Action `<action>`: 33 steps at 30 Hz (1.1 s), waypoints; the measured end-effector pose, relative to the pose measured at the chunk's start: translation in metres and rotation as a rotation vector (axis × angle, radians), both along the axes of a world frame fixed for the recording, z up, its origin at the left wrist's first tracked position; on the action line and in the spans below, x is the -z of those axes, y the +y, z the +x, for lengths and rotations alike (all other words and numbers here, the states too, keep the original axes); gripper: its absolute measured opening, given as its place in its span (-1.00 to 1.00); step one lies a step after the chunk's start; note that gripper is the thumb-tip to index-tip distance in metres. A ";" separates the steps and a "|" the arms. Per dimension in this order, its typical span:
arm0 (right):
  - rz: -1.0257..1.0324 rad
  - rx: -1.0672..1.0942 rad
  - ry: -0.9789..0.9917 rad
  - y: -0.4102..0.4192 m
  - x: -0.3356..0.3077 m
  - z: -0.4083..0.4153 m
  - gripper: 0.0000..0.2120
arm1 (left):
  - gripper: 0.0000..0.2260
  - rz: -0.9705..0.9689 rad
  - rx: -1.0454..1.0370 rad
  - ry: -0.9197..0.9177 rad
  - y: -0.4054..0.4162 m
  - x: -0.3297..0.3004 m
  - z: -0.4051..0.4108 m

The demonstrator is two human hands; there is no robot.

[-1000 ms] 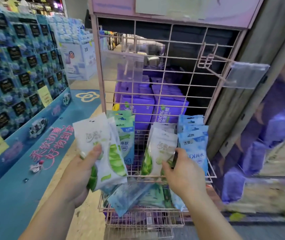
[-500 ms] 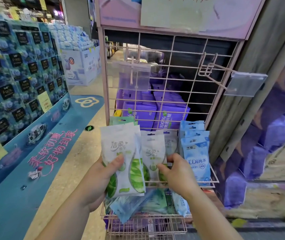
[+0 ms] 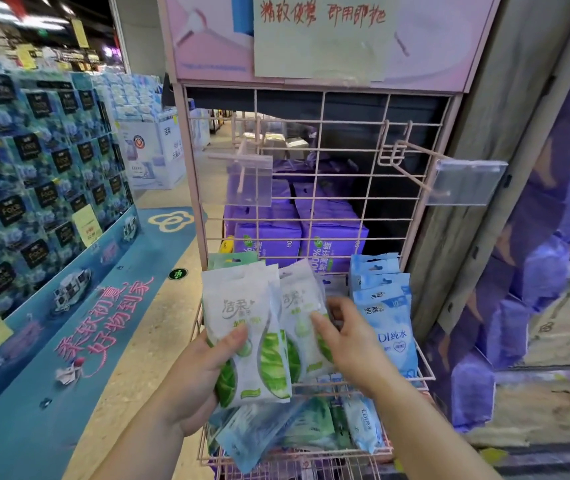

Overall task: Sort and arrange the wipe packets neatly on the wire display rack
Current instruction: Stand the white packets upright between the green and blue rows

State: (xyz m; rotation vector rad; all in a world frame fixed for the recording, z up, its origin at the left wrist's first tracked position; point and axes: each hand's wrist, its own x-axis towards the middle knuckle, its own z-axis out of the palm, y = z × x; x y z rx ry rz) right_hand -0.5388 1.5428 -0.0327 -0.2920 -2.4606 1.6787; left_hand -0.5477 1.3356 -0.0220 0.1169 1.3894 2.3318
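A pink wire display rack (image 3: 352, 188) stands under a pink header sign (image 3: 207, 36) bearing one pale handwritten notice (image 3: 321, 39). Through its grid show two stacks of purple tissue packs (image 3: 332, 237). Two wire hooks jut forward, each tipped with a clear price-tag holder: one at the left (image 3: 250, 181), one at the right (image 3: 467, 181). On the upper wire shelf (image 3: 418, 375), at least three blue wipe packets (image 3: 385, 317) stand upright in a row at the right. The lower basket (image 3: 290, 459) holds a loose heap of blue and green packets (image 3: 297, 431), too jumbled to count. The left hand (image 3: 193, 382) is closed around at least two white-and-green wipe packets (image 3: 245, 327), thumb across the front one. The right hand (image 3: 349, 337), fingers loosely spread, touches one more white-and-green packet (image 3: 302, 306) standing on the shelf just beside them.
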 end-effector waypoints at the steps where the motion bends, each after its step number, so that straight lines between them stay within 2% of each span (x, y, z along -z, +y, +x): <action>1: 0.018 -0.019 0.021 -0.001 -0.002 -0.001 -0.75 | -0.59 0.010 -0.001 -0.006 0.002 -0.001 -0.001; 3: 0.051 -0.038 0.056 -0.007 -0.005 0.000 -0.72 | -0.58 0.029 0.014 -0.045 0.010 -0.003 -0.004; 8: -0.171 0.092 0.137 -0.018 0.002 0.003 -0.90 | -0.56 0.049 0.034 -0.127 0.040 -0.002 -0.003; 10: -0.214 0.098 0.152 -0.019 0.001 0.007 -0.89 | -0.55 0.080 0.048 -0.137 0.049 -0.002 -0.002; 12: -0.235 0.067 0.168 -0.017 0.002 0.011 -0.71 | -0.58 0.087 0.067 -0.126 0.054 -0.001 -0.001; 16: -0.322 -0.086 0.087 -0.014 0.005 0.014 -0.17 | -0.59 0.071 0.064 -0.090 0.053 -0.002 -0.002; 19: -0.338 -0.299 0.018 -0.014 -0.005 0.020 -0.01 | -0.65 0.034 0.121 -0.065 0.048 -0.004 0.001; 20: -0.317 -0.322 -0.005 -0.016 -0.009 0.021 0.02 | -0.68 0.024 0.144 -0.067 0.047 -0.004 0.003; 24: -0.273 -0.320 -0.008 -0.029 -0.017 0.026 -0.12 | -0.70 0.025 0.167 -0.079 0.040 -0.009 0.007; 25: -0.274 -0.348 -0.024 -0.032 -0.017 0.029 -0.11 | -0.68 0.040 0.164 -0.075 0.036 -0.010 0.007; 27: -0.243 -0.414 -0.040 -0.032 -0.027 0.038 -0.12 | -0.51 0.105 0.166 -0.081 0.024 -0.011 0.008; 29: -0.072 -0.328 -0.098 -0.023 -0.035 0.043 -0.23 | -0.42 0.213 0.107 -0.084 0.007 -0.011 0.009; 31: 0.370 -0.117 -0.181 -0.007 -0.027 0.035 -0.42 | -0.46 0.256 -0.014 -0.065 -0.013 -0.007 0.007; 33: 0.740 -0.010 -0.280 -0.003 -0.014 0.021 -0.63 | -0.57 0.285 -0.097 -0.058 -0.028 -0.003 0.003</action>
